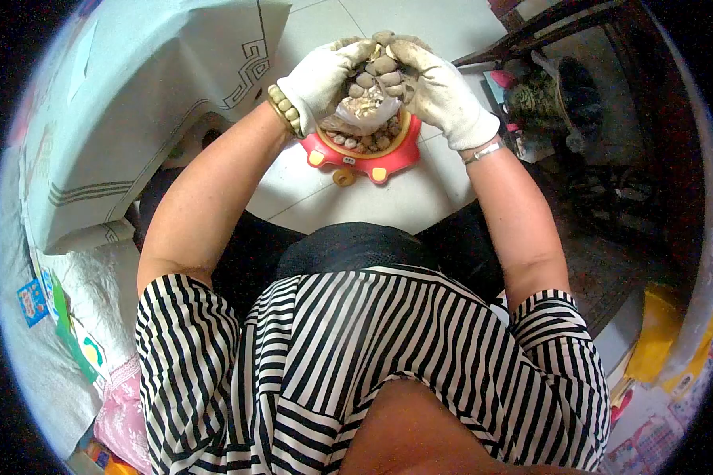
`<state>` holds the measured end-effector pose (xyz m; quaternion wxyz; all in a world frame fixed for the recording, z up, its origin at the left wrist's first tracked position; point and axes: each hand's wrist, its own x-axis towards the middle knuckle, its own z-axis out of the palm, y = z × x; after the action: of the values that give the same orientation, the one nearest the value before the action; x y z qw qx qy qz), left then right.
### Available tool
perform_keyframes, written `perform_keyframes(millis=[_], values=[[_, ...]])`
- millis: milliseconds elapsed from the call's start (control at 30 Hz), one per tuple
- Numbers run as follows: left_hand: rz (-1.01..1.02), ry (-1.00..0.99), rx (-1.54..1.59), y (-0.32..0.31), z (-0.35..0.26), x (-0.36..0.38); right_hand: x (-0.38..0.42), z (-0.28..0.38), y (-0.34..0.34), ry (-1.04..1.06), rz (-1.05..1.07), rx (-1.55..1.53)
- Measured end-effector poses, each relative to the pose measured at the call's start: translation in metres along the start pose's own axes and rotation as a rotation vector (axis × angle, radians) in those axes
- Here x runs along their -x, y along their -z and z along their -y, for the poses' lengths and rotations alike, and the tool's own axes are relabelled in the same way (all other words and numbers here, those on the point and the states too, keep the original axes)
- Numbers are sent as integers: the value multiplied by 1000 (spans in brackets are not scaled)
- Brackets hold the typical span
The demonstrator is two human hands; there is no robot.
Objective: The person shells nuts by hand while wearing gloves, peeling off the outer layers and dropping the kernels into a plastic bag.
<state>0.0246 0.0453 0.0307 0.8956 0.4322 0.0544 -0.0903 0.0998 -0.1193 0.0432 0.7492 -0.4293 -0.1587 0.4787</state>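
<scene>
Both my hands wear white gloves with brown-stained fingers. My left hand (pixel 329 75) and my right hand (pixel 432 83) are curled towards each other, fingertips close together. Brown rounded lumps (pixel 385 66) show between them; I cannot tell which are stained fingertips and which are held pieces. Just below the fingers is a clear plastic bag (pixel 355 120) with pale, broken bits (pixel 366 103) in it. It overlaps a red and yellow basin (pixel 404 156) on the floor. Small roundish brownish pieces (pixel 362 143) lie in the basin, partly hidden by the bag and hands.
A small yellowish ring (pixel 344 176) lies on the tiled floor (pixel 309 207) near the basin. To the left hangs a pale patterned cloth (pixel 150 119). Dark wooden furniture (pixel 562 28) stands at the right, beside a dark cluttered area. Yellow packaging (pixel 659 336) is at the lower right.
</scene>
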Motion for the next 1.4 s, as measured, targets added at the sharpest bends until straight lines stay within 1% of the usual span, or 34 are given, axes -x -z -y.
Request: perform_keyframes(millis=[100,133,200,233,300,333,400,433,500,533,633,700,733,800,833,900,933,1000,1033,1100,1133,1200,1233,1300,1333,1400], values=[[-26,-12,55,-13,-3,4,-2,-1,0,38,-35,63],[-26,-12,55,-9,-1,3,-1,0,-3,39,-36,63],[-109,-30,-190,0,1,1,1,1,-9,74,-56,125],[-110,-30,-190,1,1,1,1,1,-8,73,-56,125],[-118,-17,-362,2,-1,3,0,-1,-5,39,-29,136],[-118,-17,-362,2,1,3,-1,-3,-4,39,-30,136],[-184,-24,-277,0,5,2,-5,-8,-5,65,-108,174],[-185,-23,-277,1,6,1,-6,-10,-5,65,-108,174],[-259,-38,-368,3,8,-1,-8,-14,-6,124,-231,365],[-259,-37,-367,8,12,-5,-9,-16,-6,124,-231,365],[-293,-11,-363,27,20,-19,-13,-19,-4,148,-280,403],[-285,134,-539,34,18,-21,-14,-16,-4,111,-219,570],[-285,134,-539,34,19,-22,-14,-17,-5,111,-219,570],[-304,203,-425,34,20,-23,-17,-20,-9,-10,-369,484],[-305,203,-426,36,21,-24,-19,-21,-4,-10,-368,483],[-256,224,-301,40,23,-27,-24,-20,1,38,-385,714],[-257,223,-301,43,24,-29,-22,-19,-1,37,-384,714],[-256,250,-258,43,25,-29,-15,-16,-8,-6,-326,545],[-256,249,-257,41,24,-28,-16,-17,-6,-6,-325,545],[-300,226,-210,36,22,-25,-21,-21,2,-31,-314,469],[-300,226,-210,46,28,-31,-24,-24,8,-32,-314,469],[-153,187,-44,60,34,-39,-29,-27,15,7,-333,566],[-153,187,-44,61,35,-38,-28,-27,16,8,-333,566],[-169,118,54,58,33,-33,-26,-24,12,125,-235,546],[-169,118,54,54,31,-30,-23,-22,7,125,-235,546],[-159,-2,79,47,28,-28,-18,-18,-3,70,-330,407]])
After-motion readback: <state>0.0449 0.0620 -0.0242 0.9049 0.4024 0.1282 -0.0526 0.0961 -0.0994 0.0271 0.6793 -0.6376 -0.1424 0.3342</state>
